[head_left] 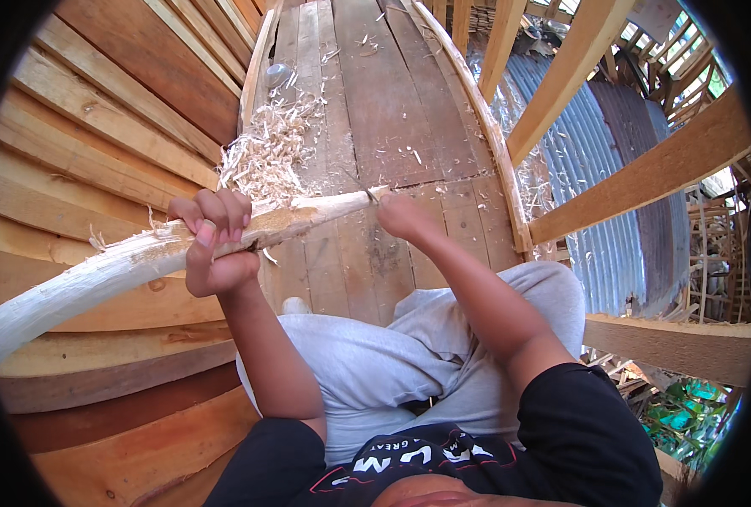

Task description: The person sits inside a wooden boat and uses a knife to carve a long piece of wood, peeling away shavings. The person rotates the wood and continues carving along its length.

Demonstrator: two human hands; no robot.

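A long peeled wooden pole (88, 279) runs from the far left edge towards the middle, narrowing to a pale tip in front of me. My left hand (219, 245) is wrapped round it, fingers over the top and thumb on the near side. At the narrow end, my right hand (401, 215) is closed on a knife, whose thin dark blade (359, 182) slants up and left across the tip. The fist hides the knife's handle. Loose fibres stick up from the pole beside my left hand, and brownish patches show on its surface.
Wood shavings (270, 156) lie heaped beyond the pole on the plank floor (384, 101), with a small clear round object (277, 74) behind them. A plank wall (97, 144) stands left. Right, slanted wooden rails (646, 194) front corrugated metal sheets (599, 177). My grey-trousered legs (350, 346) are folded below.
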